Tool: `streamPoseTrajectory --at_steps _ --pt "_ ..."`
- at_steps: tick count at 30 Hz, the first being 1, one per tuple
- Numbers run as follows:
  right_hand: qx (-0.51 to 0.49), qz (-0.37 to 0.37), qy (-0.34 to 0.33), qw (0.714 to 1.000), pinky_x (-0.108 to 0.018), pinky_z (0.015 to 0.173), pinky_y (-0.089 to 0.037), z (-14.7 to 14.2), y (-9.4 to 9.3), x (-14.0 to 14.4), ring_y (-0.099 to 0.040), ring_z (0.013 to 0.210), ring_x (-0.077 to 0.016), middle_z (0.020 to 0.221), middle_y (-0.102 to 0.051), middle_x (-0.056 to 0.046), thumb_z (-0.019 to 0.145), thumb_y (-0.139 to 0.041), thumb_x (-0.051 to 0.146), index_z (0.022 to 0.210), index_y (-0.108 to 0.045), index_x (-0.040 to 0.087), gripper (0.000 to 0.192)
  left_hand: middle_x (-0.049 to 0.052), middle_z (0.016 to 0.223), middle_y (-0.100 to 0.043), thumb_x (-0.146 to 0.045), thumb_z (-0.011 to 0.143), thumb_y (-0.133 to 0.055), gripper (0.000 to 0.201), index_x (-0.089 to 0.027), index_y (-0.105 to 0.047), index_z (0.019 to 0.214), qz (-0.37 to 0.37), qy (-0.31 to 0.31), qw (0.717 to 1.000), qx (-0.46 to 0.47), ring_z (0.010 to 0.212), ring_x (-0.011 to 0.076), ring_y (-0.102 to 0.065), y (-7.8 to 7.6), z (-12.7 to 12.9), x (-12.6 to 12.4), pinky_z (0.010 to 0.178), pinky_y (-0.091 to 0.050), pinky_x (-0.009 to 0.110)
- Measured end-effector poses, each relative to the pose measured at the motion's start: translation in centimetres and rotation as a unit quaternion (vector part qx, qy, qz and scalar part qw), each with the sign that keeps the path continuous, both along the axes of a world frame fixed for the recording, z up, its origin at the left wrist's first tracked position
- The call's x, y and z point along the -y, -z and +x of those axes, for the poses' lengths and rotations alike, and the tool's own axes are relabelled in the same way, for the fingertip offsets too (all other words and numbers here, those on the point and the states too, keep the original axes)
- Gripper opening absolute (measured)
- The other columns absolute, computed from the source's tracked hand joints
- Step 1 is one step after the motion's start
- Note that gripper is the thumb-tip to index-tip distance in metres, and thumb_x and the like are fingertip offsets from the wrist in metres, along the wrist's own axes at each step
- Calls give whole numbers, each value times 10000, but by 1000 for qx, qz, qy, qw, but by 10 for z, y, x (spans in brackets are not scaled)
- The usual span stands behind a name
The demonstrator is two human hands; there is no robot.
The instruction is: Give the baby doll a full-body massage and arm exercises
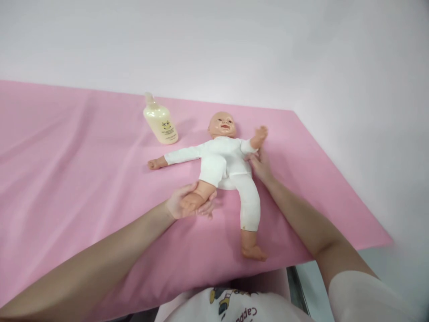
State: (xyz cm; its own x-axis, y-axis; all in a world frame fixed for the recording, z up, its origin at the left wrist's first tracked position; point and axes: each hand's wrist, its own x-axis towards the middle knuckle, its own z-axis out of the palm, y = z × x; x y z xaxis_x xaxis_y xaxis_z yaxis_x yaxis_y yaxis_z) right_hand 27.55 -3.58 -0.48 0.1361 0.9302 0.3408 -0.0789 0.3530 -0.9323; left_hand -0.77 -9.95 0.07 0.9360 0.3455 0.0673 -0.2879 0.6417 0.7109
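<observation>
A baby doll (pixel 231 154) with a white cloth body lies face up, its head away from me. My left hand (pixel 187 201) is wrapped round the lower part of the doll's leg on the left, which is bent and raised. At the doll's side on the right, my right hand (pixel 260 164) touches the torso just under the lifted arm; its fingers are partly hidden there. The doll's other leg stretches toward me, and its other arm lies out to the left.
A pale yellow pump bottle (pixel 161 120) stands to the left of the doll's head. Pink cloth (pixel 100 188) with soft folds covers the table. Its front edge is close to my body, and a white wall (pixel 201 49) rises behind.
</observation>
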Motion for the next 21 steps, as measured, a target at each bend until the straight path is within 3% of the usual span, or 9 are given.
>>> streamPoseTrajectory --at_steps 3,5,9,14,17,21 --pt "111 34 -60 991 -403 1075 -512 -3 -4 6 -632 1200 -231 1188 -716 -24 770 -800 371 1049 -716 303 299 -4 623 -567 -629 930 -497 522 -120 -598 983 -11 -28 999 -31 593 145 -496 -1 1 0 729 -538 345" --pt "111 31 -70 991 -416 1111 -488 -3 -4 7 -614 1242 -238 1240 -705 -24 780 -791 373 1064 -723 309 299 15 659 -601 -652 900 -532 542 -127 -602 1015 0 -5 998 -55 628 166 -536 1 -1 1 738 -542 358" --pt "-1 -25 -35 999 -372 952 -580 -3 1 0 -682 1040 -201 1128 -725 -3 749 -811 370 1146 -648 308 434 55 749 -691 -712 781 -664 611 -171 -609 1059 27 116 988 -101 719 233 -650 1 -6 3 778 -562 398" --pt "-88 -40 43 994 -256 738 -592 2 6 -9 -665 838 -123 1091 -683 26 777 -758 375 1062 -590 309 338 105 817 -726 -646 734 -774 575 -161 -666 1025 112 249 954 -120 894 327 -716 -21 -4 5 852 -562 440" --pt "-145 -57 69 985 -236 716 -586 7 8 -14 -666 793 -104 1030 -680 49 802 -716 363 1046 -554 314 296 91 839 -732 -512 681 -868 482 -166 -703 973 174 282 932 -146 919 331 -723 -33 0 4 888 -569 451" --pt "-243 -130 75 958 -269 720 -608 16 10 -23 -671 674 -110 891 -695 54 830 -691 305 1019 -548 286 237 59 833 -734 -326 599 -924 403 -176 -715 910 215 272 921 -177 918 317 -726 -35 3 4 848 -599 418"
